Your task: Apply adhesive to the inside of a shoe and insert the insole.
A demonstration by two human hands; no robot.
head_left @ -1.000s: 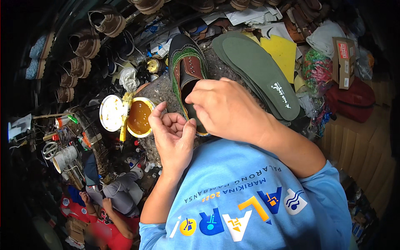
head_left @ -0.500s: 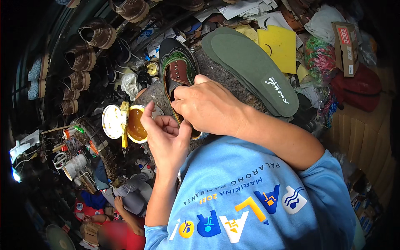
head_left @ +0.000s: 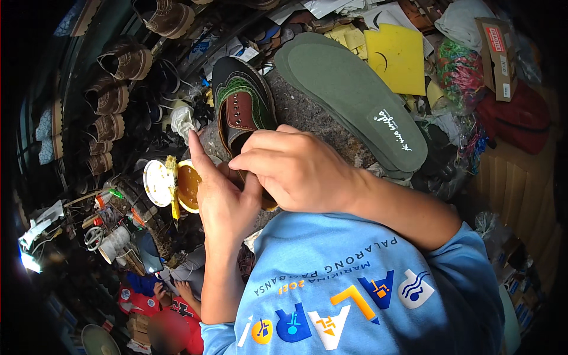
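Observation:
A leather shoe [head_left: 239, 110] with a black toe, green band and dark red eyelet panel points away from me, its heel end partly behind my hands. My left hand [head_left: 228, 198] is at the shoe's left side near the heel, index finger stretched up, thumb and other fingers closed around the rim. Over the shoe's opening, my right hand [head_left: 299, 165] is closed, with bent fingertips meeting my left fingers; what they pinch is hidden. An open tub of amber paste [head_left: 189, 186] stands just left, beside a white lid [head_left: 157, 183] and a yellow-handled brush [head_left: 174, 204].
Dark green insoles [head_left: 355, 103] lie stacked to the right on a rough stone block [head_left: 284, 112]. Beyond are yellow sheets [head_left: 395, 59] and a cardboard box [head_left: 497, 59]. Brown shoes [head_left: 124, 62] line a rack at left. Another person [head_left: 177, 325] in red is at lower left.
My right hand has drawn back from deep in the shoe's opening toward the heel, its fingers now reaching left to my left hand. The left index finger has straightened upward.

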